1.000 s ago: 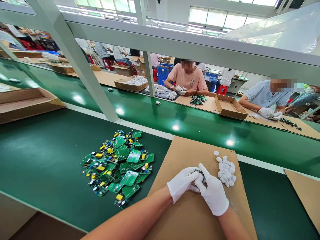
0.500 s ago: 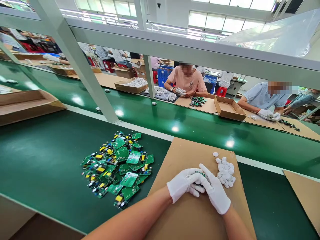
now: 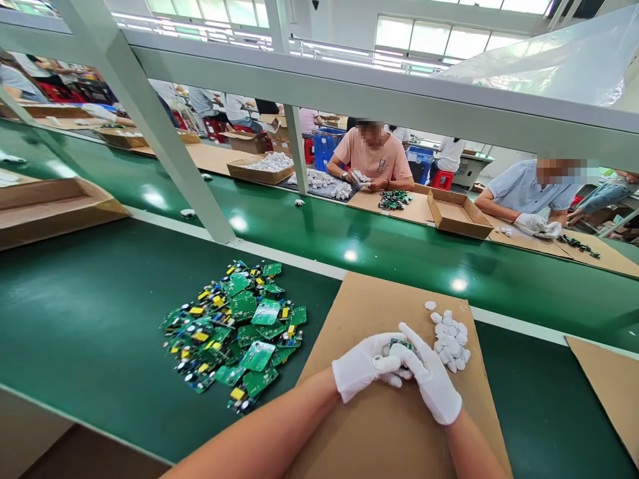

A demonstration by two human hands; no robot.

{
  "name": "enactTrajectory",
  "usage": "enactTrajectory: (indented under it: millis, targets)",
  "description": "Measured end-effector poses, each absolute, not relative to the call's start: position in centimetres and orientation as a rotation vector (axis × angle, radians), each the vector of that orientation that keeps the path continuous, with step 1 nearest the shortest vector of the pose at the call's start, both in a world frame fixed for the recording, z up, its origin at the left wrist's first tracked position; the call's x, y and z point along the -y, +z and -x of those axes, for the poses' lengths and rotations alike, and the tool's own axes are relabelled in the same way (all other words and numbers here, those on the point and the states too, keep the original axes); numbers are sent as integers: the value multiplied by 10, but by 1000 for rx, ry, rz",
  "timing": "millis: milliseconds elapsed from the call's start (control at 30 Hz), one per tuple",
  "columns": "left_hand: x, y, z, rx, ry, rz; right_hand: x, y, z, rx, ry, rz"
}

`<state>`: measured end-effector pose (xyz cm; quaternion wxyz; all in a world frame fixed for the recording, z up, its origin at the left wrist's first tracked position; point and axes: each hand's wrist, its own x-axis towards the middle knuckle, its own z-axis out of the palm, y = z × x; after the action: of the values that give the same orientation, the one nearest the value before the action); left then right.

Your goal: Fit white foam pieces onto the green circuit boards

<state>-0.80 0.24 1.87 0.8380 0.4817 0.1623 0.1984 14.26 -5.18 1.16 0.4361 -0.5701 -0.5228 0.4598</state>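
Flat cardboard (image 3: 389,429) under circuit board (image 3: 405,344) (green)

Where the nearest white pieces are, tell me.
In the head view, the white pieces lie on the brown board near its far right corner, just right of the right hand.

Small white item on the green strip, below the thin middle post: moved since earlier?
Yes, leftward in view: the small white item was right of the foot of the thin post; now it is just below that foot.
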Motion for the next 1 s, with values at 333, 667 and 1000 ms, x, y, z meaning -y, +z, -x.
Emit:
enactTrajectory:
  millis: [333, 667, 1000]
  targets:
    - [7, 13, 3, -519, 558, -1178, 49, 10, -140, 1362, 1151, 1374]
    - [7, 15, 4, -496, 653, -1303, 48, 10, -137, 1192, 1306, 1247]
    - [6, 5, 1, -497, 671, -1208, 49, 9, -138, 1357, 1109, 1376]
